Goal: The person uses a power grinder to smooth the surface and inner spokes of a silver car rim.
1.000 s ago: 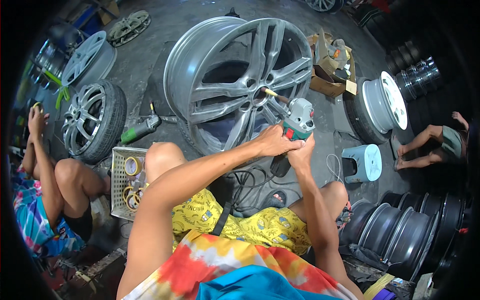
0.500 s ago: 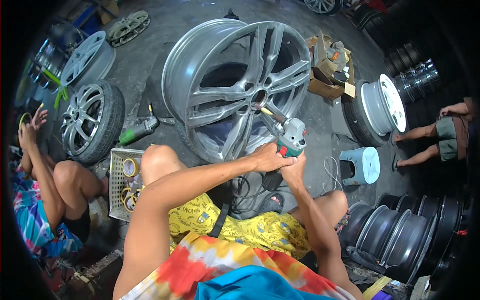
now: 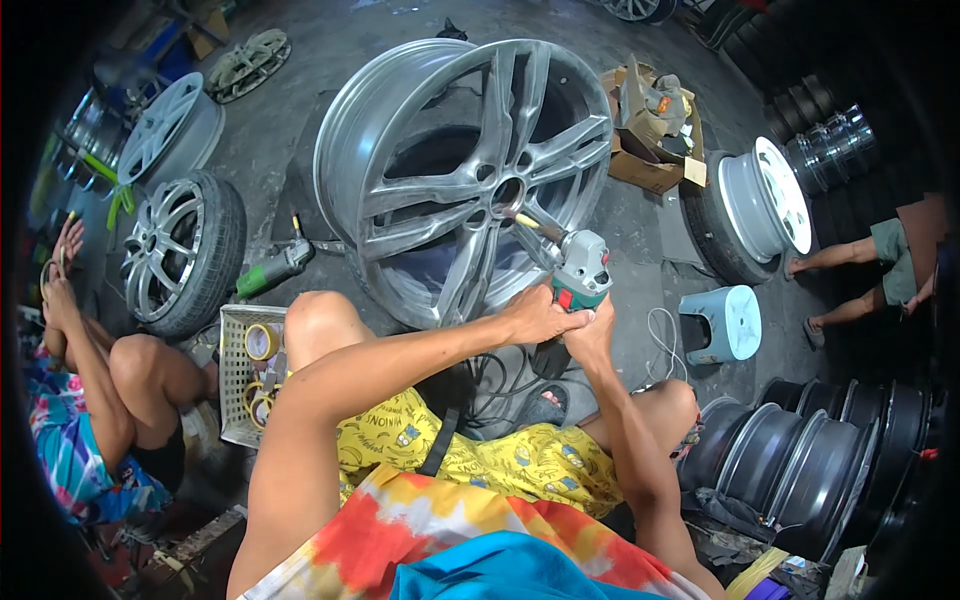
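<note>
A large bare-metal alloy wheel rim (image 3: 487,125) stands tilted in front of me, its spoked face toward me. Both hands grip a green and silver electric grinder (image 3: 582,268) with a narrow yellowish tapered bit (image 3: 536,227). The bit's tip is at the spokes just below the hub hole; whether it touches the metal, I cannot tell. My left hand (image 3: 541,314) is closed on the grinder's body near its head. My right hand (image 3: 592,334) wraps the handle just behind it. Its cord loops down between my legs.
Left of the rim lies another green grinder (image 3: 272,270), near a tyred wheel (image 3: 195,250) and a basket of tape rolls (image 3: 236,375). A co-worker's hands (image 3: 62,270) show at far left. Rightward are a cardboard box (image 3: 640,168), a blue stool (image 3: 722,325), stacked rims (image 3: 775,455) and a standing person's legs (image 3: 850,275).
The view has shifted slightly, so the rim and box appear a little further left. Both hands keep their hold on the grinder. The standing person at right has shifted their legs.
</note>
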`<action>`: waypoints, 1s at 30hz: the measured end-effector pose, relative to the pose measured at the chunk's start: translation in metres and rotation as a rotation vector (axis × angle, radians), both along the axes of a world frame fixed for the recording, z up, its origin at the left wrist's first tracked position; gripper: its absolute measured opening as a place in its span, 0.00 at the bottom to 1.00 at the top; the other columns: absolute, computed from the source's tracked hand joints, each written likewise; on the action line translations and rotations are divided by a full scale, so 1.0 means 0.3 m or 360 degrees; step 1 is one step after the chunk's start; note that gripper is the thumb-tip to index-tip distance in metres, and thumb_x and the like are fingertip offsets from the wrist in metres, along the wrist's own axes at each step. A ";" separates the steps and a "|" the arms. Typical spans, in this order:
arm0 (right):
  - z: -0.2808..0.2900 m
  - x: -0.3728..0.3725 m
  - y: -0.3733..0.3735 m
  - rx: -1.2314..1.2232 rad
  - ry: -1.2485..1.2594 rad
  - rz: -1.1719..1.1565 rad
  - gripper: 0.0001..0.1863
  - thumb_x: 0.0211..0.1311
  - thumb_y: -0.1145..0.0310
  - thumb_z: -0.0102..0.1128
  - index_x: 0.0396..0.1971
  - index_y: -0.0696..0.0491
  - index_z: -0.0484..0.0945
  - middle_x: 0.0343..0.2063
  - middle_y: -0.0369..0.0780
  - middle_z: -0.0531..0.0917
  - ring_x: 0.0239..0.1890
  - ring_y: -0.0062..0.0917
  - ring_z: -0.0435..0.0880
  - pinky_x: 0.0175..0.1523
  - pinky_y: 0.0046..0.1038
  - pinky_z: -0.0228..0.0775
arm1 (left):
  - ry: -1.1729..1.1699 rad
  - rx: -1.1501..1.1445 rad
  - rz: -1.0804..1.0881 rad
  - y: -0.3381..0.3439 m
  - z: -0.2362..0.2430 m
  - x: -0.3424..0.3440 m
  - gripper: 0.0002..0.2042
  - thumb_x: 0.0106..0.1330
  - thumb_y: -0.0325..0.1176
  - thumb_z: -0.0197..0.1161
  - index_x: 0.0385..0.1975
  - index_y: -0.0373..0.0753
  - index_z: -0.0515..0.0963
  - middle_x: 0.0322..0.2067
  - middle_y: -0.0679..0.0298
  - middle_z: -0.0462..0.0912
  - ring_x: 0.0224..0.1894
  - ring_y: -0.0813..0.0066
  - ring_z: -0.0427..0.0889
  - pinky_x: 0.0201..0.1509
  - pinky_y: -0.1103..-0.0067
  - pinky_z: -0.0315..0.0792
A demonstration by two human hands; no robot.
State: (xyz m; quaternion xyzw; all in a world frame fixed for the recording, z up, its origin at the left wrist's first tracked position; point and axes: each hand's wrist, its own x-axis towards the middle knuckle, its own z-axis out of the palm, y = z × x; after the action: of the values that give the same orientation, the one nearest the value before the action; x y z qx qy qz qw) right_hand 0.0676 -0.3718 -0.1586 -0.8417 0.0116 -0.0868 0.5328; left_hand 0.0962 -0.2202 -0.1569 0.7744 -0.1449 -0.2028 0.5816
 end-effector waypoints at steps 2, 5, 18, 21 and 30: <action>-0.011 0.013 -0.006 0.0020 0.0018 -0.0009 0.34 0.45 0.67 0.82 0.53 0.58 0.75 0.41 0.44 0.88 0.43 0.31 0.88 0.51 0.34 0.79 | 0.0112 0.0094 -0.0044 0.006 0.051 0.013 0.39 0.61 0.59 0.70 0.63 0.33 0.72 0.49 0.45 0.85 0.53 0.53 0.85 0.59 0.65 0.75; 0.018 0.019 0.017 -0.0006 0.0031 -0.0018 0.34 0.44 0.67 0.83 0.53 0.58 0.75 0.41 0.44 0.88 0.43 0.30 0.87 0.51 0.34 0.79 | 0.0210 0.0180 -0.0087 0.016 0.031 0.029 0.40 0.61 0.59 0.70 0.62 0.32 0.72 0.47 0.47 0.85 0.50 0.55 0.85 0.56 0.66 0.75; 0.012 0.014 -0.004 -0.0105 0.0050 0.0001 0.36 0.44 0.67 0.82 0.54 0.59 0.75 0.41 0.46 0.88 0.43 0.31 0.88 0.51 0.33 0.79 | 0.0097 -0.0015 -0.0002 0.011 0.047 0.002 0.39 0.61 0.60 0.70 0.62 0.33 0.72 0.47 0.48 0.86 0.51 0.56 0.85 0.57 0.66 0.76; 0.025 0.021 0.015 -0.0002 0.0068 -0.0020 0.36 0.43 0.67 0.82 0.54 0.59 0.74 0.42 0.46 0.88 0.44 0.33 0.89 0.51 0.34 0.79 | 0.0149 0.0144 -0.0023 0.010 0.012 0.024 0.38 0.62 0.58 0.71 0.62 0.33 0.72 0.48 0.48 0.85 0.52 0.56 0.85 0.58 0.66 0.75; -0.019 -0.005 0.019 0.0170 0.0100 -0.0005 0.34 0.45 0.67 0.81 0.55 0.58 0.76 0.42 0.45 0.88 0.44 0.31 0.88 0.52 0.34 0.79 | 0.0245 0.0338 -0.0020 0.027 0.091 -0.012 0.39 0.61 0.62 0.66 0.61 0.33 0.75 0.50 0.44 0.85 0.55 0.49 0.84 0.61 0.66 0.73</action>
State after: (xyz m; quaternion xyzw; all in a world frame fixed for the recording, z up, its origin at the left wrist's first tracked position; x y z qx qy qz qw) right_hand 0.0660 -0.3660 -0.1643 -0.8145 0.0341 -0.0604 0.5761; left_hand 0.0925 -0.2121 -0.1295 0.8127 -0.0822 -0.2795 0.5046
